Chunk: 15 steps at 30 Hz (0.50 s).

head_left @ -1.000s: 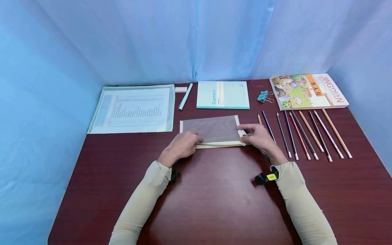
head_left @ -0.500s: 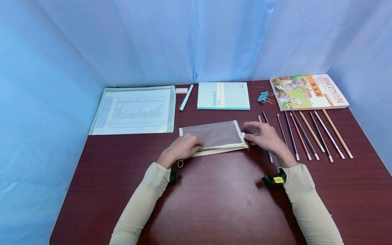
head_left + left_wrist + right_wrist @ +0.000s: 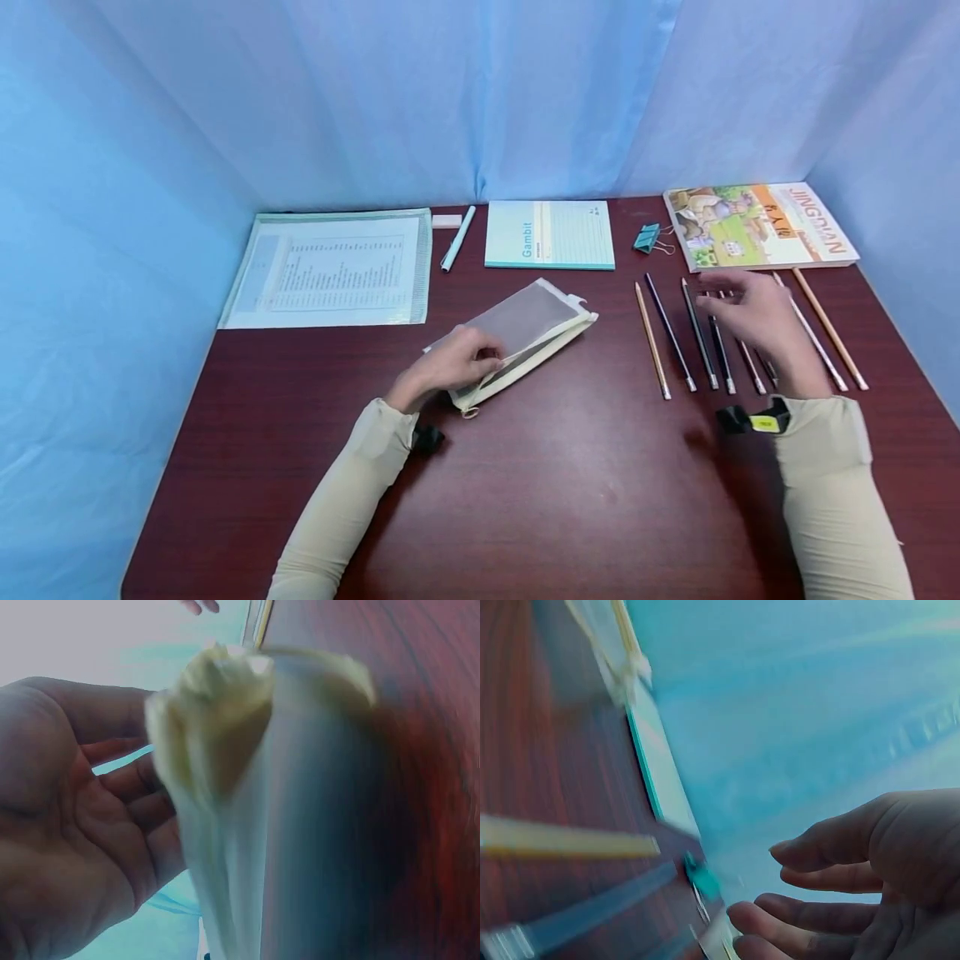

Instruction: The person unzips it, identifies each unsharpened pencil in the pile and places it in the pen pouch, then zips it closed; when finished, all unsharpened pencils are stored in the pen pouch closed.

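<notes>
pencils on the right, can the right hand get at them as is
Likely yes: the right hand looks empty and is over the pencils, and nothing else seems to cover them.

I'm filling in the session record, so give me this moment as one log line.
left hand: grips mesh pouch | mesh pouch: gaping along near edge | right hand: over pencils, holding nothing
</notes>
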{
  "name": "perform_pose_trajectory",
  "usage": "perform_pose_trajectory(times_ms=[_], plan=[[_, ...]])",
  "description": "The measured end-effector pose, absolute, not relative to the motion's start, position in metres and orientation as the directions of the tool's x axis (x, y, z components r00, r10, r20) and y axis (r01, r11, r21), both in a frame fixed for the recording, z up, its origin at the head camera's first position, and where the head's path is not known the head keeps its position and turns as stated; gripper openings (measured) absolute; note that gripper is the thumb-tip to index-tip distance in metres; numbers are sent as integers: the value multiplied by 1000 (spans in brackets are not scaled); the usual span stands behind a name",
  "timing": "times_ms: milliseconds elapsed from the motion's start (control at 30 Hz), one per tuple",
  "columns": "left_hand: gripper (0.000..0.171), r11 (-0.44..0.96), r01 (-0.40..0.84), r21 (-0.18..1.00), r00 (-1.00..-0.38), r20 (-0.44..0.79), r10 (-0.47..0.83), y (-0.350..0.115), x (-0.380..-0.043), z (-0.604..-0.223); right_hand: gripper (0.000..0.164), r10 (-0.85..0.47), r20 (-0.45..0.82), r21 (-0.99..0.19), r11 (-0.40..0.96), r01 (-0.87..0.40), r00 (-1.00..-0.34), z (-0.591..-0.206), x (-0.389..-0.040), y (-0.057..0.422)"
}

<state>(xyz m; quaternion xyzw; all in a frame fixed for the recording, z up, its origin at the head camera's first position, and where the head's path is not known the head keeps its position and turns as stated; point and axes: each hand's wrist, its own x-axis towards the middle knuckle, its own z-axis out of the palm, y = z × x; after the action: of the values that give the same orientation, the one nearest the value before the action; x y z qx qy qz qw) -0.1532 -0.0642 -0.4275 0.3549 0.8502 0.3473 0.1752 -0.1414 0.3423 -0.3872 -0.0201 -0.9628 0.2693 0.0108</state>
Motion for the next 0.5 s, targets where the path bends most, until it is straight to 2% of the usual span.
perform_pose_trajectory(times_ms=[167,300,500], plan=[[11,467,390,794,-708,-65,703,-61,-151,-428,42,134,-23,-437,890,131,-991,-383,-141,394],[11,471,373,799,-729,-61,682,-60,-150,-428,46,179,-66,-394,899,191,-982,-384,-143,432],[11,472,324,820,-767,-64,639,-57,-149,-430,43,159,-96,-293,939,180,-983,-397,-148,482]])
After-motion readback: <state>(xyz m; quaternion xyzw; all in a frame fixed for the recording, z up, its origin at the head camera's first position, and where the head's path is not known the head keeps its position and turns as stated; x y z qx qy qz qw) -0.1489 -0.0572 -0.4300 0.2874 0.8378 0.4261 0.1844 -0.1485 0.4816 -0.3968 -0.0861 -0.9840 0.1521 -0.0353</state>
